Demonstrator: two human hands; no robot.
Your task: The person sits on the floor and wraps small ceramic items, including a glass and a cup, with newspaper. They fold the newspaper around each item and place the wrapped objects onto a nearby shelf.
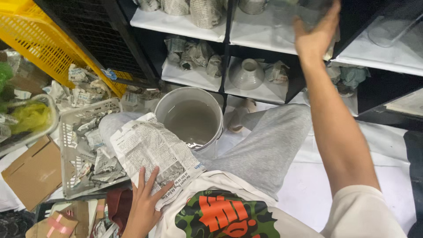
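Right arm stretched up to the white shelf (269, 31), right hand (315, 33) curled around a clear glass (304, 13), blurred and cut off at the top edge. Left hand (145, 205) open, fingers spread flat on a crumpled newspaper sheet (152, 147) draped over the left knee, beside a grey bucket (191, 119).

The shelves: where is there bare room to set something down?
The upper shelf below the right hand is bare white. The lower one is free between the grey bowl and the paper bundles. The top-left shelf and the grey crate by the left hand are crowded.
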